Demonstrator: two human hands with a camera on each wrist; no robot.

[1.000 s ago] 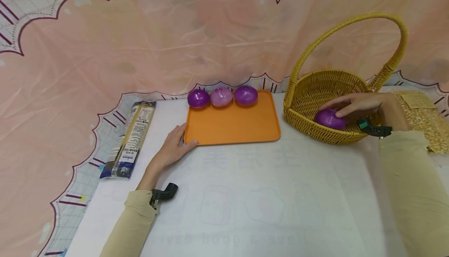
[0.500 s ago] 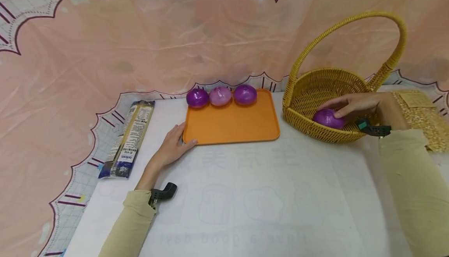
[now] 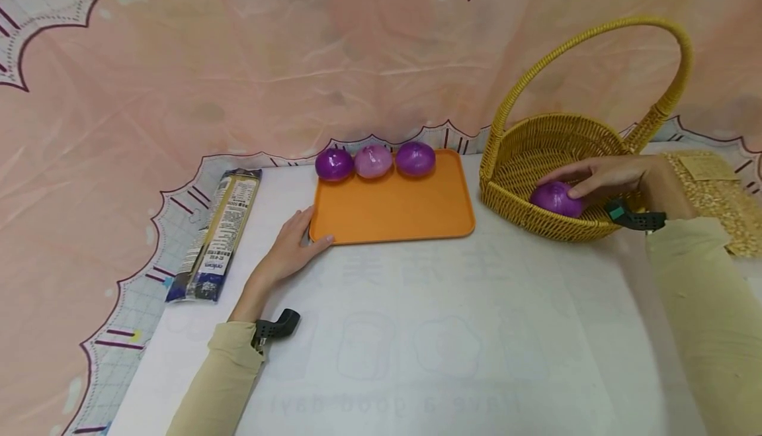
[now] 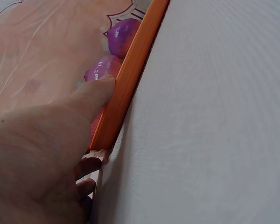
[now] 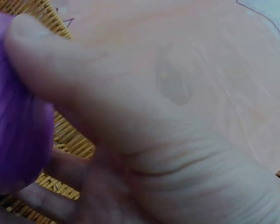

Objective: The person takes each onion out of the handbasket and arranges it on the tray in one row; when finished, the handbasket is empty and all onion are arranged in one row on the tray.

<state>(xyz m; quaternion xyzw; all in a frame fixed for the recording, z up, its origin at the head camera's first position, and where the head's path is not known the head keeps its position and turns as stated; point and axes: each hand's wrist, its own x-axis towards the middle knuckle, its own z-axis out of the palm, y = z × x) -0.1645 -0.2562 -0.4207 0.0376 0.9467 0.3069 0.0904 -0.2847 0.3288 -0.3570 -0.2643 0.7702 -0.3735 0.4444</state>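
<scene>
In the head view, my right hand [image 3: 613,181] reaches into the yellow wicker basket [image 3: 512,212] and grips a purple onion [image 3: 556,198] by its front wall. The right wrist view shows the thumb against this onion [image 5: 18,116], fingers bent on its far side. At the front left corner of the orange tray [image 3: 393,214] is my left hand [image 3: 288,247], thumb on the front rim, fingers at the left edge. Along the tray's back edge sit a dark purple onion [image 3: 335,165], a paler pink-purple onion [image 3: 373,161] and another purple onion [image 3: 415,159].
A long printed packet [image 3: 217,237] lies left of the tray. Right of the basket is a bag of yellow kernels [image 3: 723,201], partly behind the right arm. The basket's tall arched handle [image 3: 631,22] rises above the hand. A pink patterned cloth [image 3: 357,59] hangs behind the table.
The head view shifts slightly. The onion in my right hand moves very slightly left within the basket; my left hand stays at the tray corner.
</scene>
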